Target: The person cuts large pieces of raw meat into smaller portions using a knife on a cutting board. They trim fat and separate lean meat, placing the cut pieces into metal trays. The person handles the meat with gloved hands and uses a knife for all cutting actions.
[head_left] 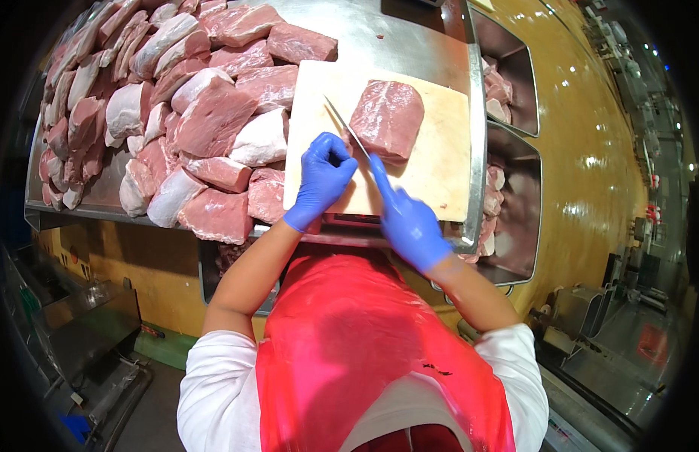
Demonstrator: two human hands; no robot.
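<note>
Steel table (409, 30) carries a cutting board (447, 162). One meat slab (387, 119) lies at the board's centre. Left hand (321, 179), fingers clenched, grips the knife (345, 124) beside the slab. Right hand (406, 215), fingers extended, touches the slab's near edge. Piled meat cuts (176, 113) lie left of the board.

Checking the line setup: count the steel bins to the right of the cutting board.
2. One bin sits at the upper right beside the board; the second bin sits just below it. Both hold meat pieces. More may lie outside the view.
</note>
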